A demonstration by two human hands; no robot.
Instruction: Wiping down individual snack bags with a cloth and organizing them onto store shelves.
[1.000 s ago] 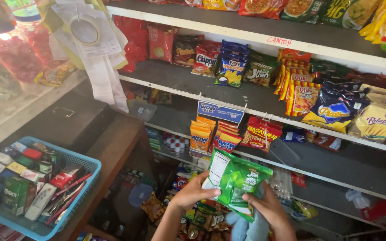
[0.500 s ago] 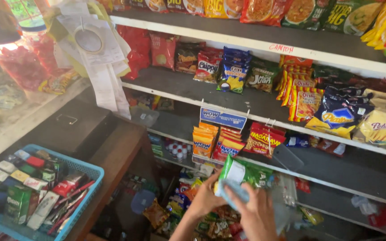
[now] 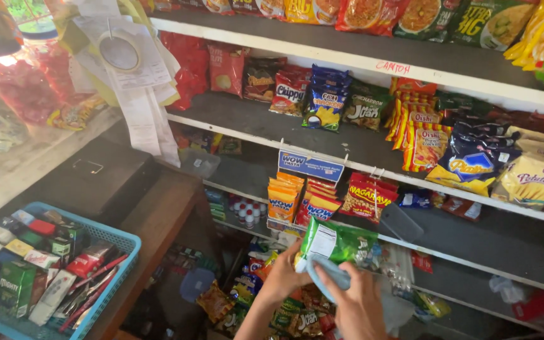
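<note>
Left hand [image 3: 283,280] with fingers clamped on the edge of a green snack packet [image 3: 337,242], held in front of the lower shelf [image 3: 473,277]. Right hand [image 3: 359,303] with fingers closed on a pale blue cloth [image 3: 330,274], pressed against the packet's underside. Blue basket [image 3: 118,242] of small boxes on the bench [image 3: 158,217] at left.
</note>
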